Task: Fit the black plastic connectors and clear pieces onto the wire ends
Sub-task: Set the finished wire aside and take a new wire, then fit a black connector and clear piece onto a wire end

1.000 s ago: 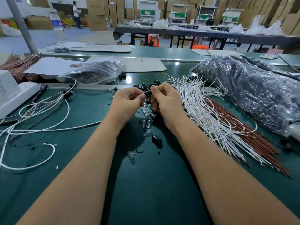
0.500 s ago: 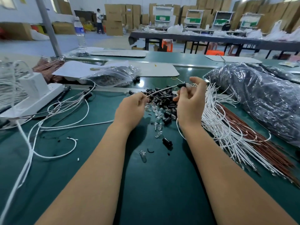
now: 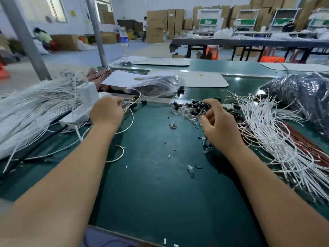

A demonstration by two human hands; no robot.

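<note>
My left hand (image 3: pixel 106 113) is out to the left and pinches a thin wire (image 3: pixel 131 103) that ends in a black connector (image 3: pixel 143 102). My right hand (image 3: pixel 218 124) hovers with curled fingers over the heap of black connectors (image 3: pixel 193 106) and clear pieces (image 3: pixel 179 112); whether it holds one I cannot tell. Loose white wires (image 3: pixel 267 129) fan out to its right on the green table (image 3: pixel 151 184). A single clear piece (image 3: pixel 190 171) lies nearer to me.
A large bundle of white wires (image 3: pixel 32 111) lies at the left beside a white box (image 3: pixel 85 104). A clear bag (image 3: pixel 156 86) sits behind, a big dark plastic bag (image 3: pixel 302 97) at the right. Brown wires (image 3: pixel 306 148) lie under the white ones.
My hands have parted. The left one carried the fitted wire leftward toward the big bundle, and the right one dropped back onto the heap of parts. The view has turned left.
</note>
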